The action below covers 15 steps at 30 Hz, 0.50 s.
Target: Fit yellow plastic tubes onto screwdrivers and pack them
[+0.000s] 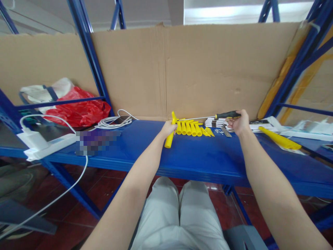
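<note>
My left hand (168,128) is closed around a yellow plastic piece (169,140) with a tube-shaped lower end, held tilted above the blue shelf. In my right hand (240,123) is the black and yellow handle of a long screwdriver (227,115). Its thin shaft runs left to the yellow piece by my left hand; whether the tip touches or enters it I cannot tell. Between my hands lies a row of several similar yellow plastic pieces (189,128). White packets (214,122) and a small grey metal part (226,131) lie just left of my right hand.
On the blue shelf (203,159), a larger yellow piece (282,139) lies at right near papers. A coiled white cable (113,122), a power strip (54,145) and a red plastic bag (78,107) are at left. A cardboard panel (203,73) stands behind.
</note>
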Available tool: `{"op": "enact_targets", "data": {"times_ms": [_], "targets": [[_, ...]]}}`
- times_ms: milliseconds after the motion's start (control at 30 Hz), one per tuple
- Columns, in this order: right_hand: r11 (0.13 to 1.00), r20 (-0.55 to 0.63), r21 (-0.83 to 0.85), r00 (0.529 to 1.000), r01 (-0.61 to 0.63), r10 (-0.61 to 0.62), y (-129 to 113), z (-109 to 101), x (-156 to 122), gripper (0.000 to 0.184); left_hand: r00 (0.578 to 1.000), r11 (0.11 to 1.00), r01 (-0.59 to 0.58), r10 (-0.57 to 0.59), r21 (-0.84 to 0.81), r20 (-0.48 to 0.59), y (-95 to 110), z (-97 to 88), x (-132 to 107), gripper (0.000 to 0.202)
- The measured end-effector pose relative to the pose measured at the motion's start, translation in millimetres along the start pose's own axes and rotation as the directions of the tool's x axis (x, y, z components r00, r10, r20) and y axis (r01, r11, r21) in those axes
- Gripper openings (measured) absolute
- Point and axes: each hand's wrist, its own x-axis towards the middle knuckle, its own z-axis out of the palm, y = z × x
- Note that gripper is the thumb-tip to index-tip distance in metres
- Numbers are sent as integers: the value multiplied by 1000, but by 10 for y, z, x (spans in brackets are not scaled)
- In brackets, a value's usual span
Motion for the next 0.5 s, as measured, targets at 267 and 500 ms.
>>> {"op": "enact_targets", "data": {"times_ms": [267, 500], "targets": [[999, -186, -24, 982, 35, -39, 54, 5, 32, 48, 999, 999, -36, 35, -12, -12, -15, 18, 19, 19], [997, -75, 18, 994, -81, 82, 0, 45, -10, 30, 999, 1000, -29, 29, -5, -17, -10, 10, 19, 17]]}}
